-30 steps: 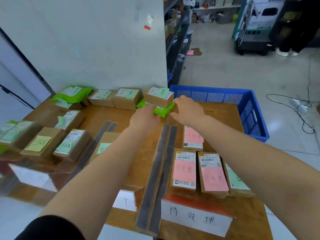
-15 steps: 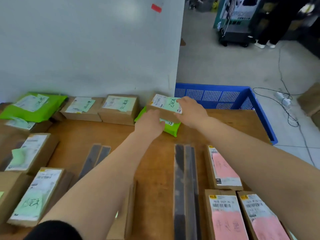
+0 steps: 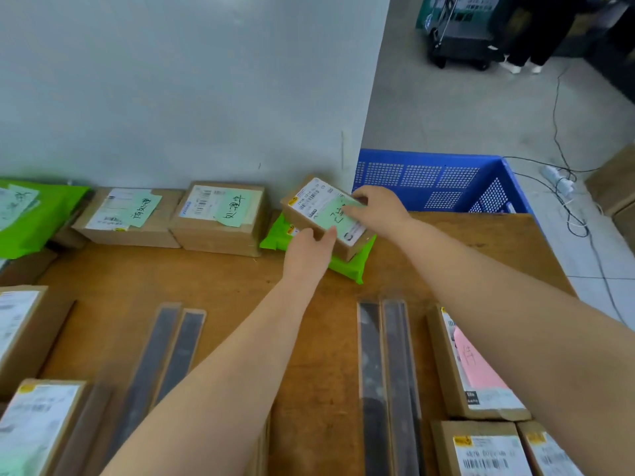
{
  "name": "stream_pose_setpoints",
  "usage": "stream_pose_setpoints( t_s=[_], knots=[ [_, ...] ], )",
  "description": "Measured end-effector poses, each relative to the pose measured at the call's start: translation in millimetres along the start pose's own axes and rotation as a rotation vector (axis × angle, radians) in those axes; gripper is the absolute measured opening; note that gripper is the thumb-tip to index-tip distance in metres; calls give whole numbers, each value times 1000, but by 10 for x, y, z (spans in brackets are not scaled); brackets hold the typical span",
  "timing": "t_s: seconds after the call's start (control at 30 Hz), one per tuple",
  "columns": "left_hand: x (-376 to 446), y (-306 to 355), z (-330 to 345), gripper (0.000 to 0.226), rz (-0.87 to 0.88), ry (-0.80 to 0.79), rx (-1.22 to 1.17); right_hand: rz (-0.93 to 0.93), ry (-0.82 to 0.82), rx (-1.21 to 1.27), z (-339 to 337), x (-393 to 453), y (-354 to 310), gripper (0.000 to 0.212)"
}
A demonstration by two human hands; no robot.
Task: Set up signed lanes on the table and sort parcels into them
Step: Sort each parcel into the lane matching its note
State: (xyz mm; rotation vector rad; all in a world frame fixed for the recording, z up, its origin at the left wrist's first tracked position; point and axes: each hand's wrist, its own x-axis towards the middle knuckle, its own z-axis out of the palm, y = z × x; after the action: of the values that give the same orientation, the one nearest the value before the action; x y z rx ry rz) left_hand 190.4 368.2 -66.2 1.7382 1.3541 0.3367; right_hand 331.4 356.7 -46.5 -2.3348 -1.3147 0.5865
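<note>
Fingers of the right hand are curled over the far end of a small cardboard parcel, resting on its green note, and the left hand grips the near edge, thumb up on the label. Between them the parcel is tilted, sitting on top of a green mailer bag at the back of the tabletop, just beside the wall. To its left, two more boxes, the nearer box and the farther box, line up along that wall, each with a green note. Nearer the camera, two pairs of dark strips, the left strips and the right strips, mark the lanes. A box with a pink note lies right of them. A blue crate stands beyond the tabletop's corner.
</note>
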Motion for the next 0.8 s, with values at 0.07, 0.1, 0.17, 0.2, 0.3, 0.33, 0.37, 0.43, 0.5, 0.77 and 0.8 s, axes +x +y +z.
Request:
stream_pose_setpoints(
  t_s=[0.07, 0.1, 0.17, 0.2, 0.3, 0.33, 0.37, 0.43, 0.5, 0.77, 0.8],
  knots=[
    [-78, 32, -25, 37, -30, 49, -96, -21, 5, 11, 22, -95, -45, 36],
    [-125, 40, -42, 35, -30, 75, -129, -22, 24, 37, 27, -156, -65, 35],
    [-253, 65, -108, 32, 5, 123, -180, -6, 90, 150, -1, -306, -118, 32],
    [-334, 80, -159, 30, 19, 144, -214, 0, 127, 218, -29, -397, -150, 31],
    [-673, 104, -344, 29, 58, 208, -287, -11, 181, 396, -113, -771, -268, 28],
    [-817, 108, -411, 29, 82, 234, -274, -19, 186, 447, -147, -928, -315, 27],
    [-974, 113, -480, 29, 107, 257, -255, -29, 189, 489, -182, -1096, -359, 26],
    [-1297, 110, -607, 28, 151, 280, -260, -48, 196, 571, -255, -1447, -438, 24],
    [-1656, 98, -712, 29, 164, 298, -306, -70, 198, 646, -329, -1825, -507, 21],
    [-3107, -90, -1079, 30, 207, 333, -529, -153, 169, 837, -395, -3201, -803, 12],
    [-3284, -119, -1133, 30, 211, 344, -555, -155, 159, 869, -367, -3351, -851, 13]
  ],
)
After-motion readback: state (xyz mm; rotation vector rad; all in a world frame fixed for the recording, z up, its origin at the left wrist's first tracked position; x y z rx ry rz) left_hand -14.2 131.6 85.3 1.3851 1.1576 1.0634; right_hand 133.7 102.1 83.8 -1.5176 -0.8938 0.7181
